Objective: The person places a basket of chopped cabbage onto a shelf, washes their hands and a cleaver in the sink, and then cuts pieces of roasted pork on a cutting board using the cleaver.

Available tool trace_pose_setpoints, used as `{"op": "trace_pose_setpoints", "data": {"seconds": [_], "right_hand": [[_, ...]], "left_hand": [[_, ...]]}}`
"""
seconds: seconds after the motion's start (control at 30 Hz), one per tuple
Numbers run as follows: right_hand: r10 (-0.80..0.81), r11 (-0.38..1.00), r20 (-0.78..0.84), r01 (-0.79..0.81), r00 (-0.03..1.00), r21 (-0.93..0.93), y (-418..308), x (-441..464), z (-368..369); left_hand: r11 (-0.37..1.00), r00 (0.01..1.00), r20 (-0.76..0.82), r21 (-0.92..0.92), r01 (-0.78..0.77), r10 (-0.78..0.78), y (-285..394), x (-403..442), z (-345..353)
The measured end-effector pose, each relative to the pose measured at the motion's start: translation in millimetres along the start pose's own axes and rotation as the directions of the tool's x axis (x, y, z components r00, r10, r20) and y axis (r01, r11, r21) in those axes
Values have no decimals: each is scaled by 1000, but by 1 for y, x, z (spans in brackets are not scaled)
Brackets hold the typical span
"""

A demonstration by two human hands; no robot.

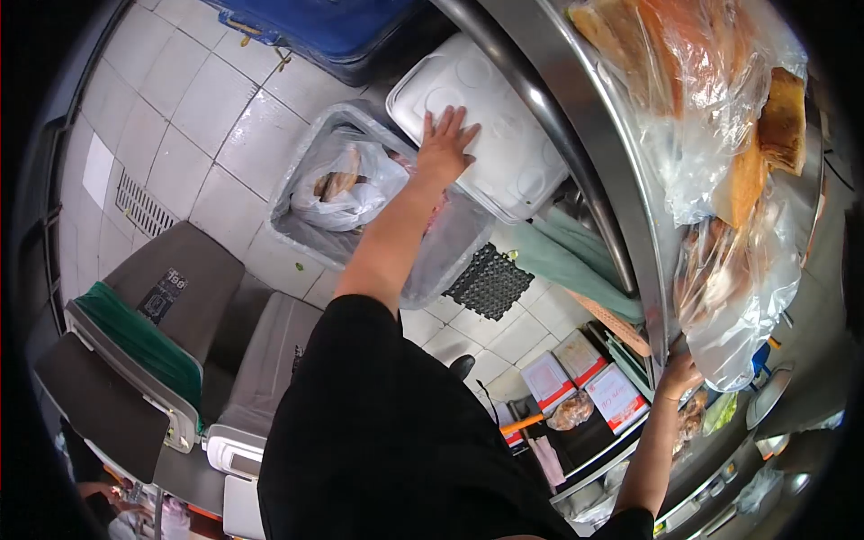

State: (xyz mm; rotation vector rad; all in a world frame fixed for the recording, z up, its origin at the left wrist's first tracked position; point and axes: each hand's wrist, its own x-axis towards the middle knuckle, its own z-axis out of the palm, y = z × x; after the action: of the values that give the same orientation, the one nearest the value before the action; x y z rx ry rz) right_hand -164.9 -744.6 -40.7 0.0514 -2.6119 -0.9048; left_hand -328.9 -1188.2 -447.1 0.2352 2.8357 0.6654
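Observation:
My left hand [444,148] lies with its fingers spread on a white plastic lid or tub [495,117], beside the curved metal rail. Under my left forearm stands a grey bin [432,261] with a clear liner, holding a white plastic bag [346,193] with something brownish in it. My right hand [681,373] is at the edge of the steel counter [643,162], its fingers partly hidden by the edge. Just above it lies a clear bag [738,297] of what looks like meat. Another clear bag [693,72] with orange-brown pieces lies farther up the counter.
A blue container [315,27] is at the top. Grey cases [171,288] stand at the left, near a floor drain [144,202]. Red-and-white tins [616,396] sit on a lower shelf. A black mat [490,281] lies on the tiles, and green cloth [576,256] hangs near the rail.

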Motion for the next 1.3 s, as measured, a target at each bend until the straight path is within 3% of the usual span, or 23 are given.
{"op": "trace_pose_setpoints", "data": {"seconds": [0.03, 0.13, 0.17, 0.27, 0.33, 0.37, 0.43, 0.5, 0.53, 0.57, 0.63, 0.67, 0.7, 0.73, 0.77, 0.8, 0.83, 0.9, 0.97, 1.03, 1.07, 1.13, 1.3], "right_hand": [[206, 966, 102, -219, 973, 135, -4, -1, -3], [162, 959, 56, -171, 985, 226, -15, 12, -11], [305, 776, 142, -332, 942, 537, -39, 28, -31], [212, 864, 92, -230, 973, 448, 4, -3, 13], [156, 870, 52, -162, 986, 466, -12, 17, -8], [137, 920, -104, -87, 985, 382, -25, 24, -15], [175, 866, -48, -130, 983, 482, -50, 49, -51], [212, 789, -21, -159, 977, 594, -61, 60, -67], [227, 775, -41, -155, 973, 613, -61, 62, -67], [237, 748, -78, -131, 968, 651, -58, 62, -62], [247, 698, -70, -127, 967, 705, -50, 59, -56], [245, 668, -103, -90, 964, 739, -48, 56, -51], [311, 567, -71, -125, 948, 814, -49, 53, -52], [288, 545, 22, -183, 957, 818, -45, 54, -65], [347, 527, -46, -154, 937, 836, -45, 55, -70], [364, 498, 4, -198, 932, 844, -40, 56, -74], [385, 480, -3, -197, 923, 855, -36, 58, -77], [471, 397, -36, -175, 881, 901, -28, 56, -83], [518, 324, -50, -141, 854, 936, -6, 44, -84], [477, -23, 74, -72, 876, 997, 19, 21, -90], [491, -37, 74, -64, 868, 997, 40, 3, -91], [416, -1, 63, -69, 907, 998, 109, -41, -88], [426, 208, 115, -221, 897, 953, 213, -96, -34]], "left_hand": [[1000, 1000, 3, 2, 2, -2, -2, 1, 3], [999, 999, 32, -31, -37, 38, -4, 18, -14], [999, 991, 125, -34, -35, 39, -4, 17, -19], [998, 963, 263, -41, -53, 62, -7, 18, -37], [999, 998, 59, -51, -3, 6, -5, 4, -35], [992, 999, -11, -117, 36, -38, -8, -10, -36], [982, 964, -235, -171, 85, -125, -9, -55, -49], [876, 939, -42, -375, 302, -342, -9, -122, -65], [927, 944, -170, -302, 223, -282, -29, -162, -26], [898, 934, -149, -361, 254, -324, -21, -210, -23], [851, 924, 233, -368, 373, -304, 11, -288, -55], [890, 964, 193, -383, 247, -184, 5, -334, -29], [917, 942, 288, -300, 262, -175, 31, -363, -43], [979, 953, 302, -183, 91, -32, 22, -402, -8], [955, 957, 153, -204, -214, 247, 31, -429, -18], [952, 964, 176, -269, -146, 197, 39, -445, -19], [902, 887, 412, -269, 338, -210, 100, -441, -80], [863, 853, 470, -307, 401, -229, 136, -438, -108], [886, 882, 390, -263, 382, -264, 153, -430, -109], [919, 928, 268, -230, 321, -258, 166, -417, -114], [925, 932, 255, -214, 315, -258, 173, -412, -120], [779, 947, 149, -539, 320, -286, 191, -405, -126], [731, 924, 84, -587, 348, -373, 283, -378, -157]]}}
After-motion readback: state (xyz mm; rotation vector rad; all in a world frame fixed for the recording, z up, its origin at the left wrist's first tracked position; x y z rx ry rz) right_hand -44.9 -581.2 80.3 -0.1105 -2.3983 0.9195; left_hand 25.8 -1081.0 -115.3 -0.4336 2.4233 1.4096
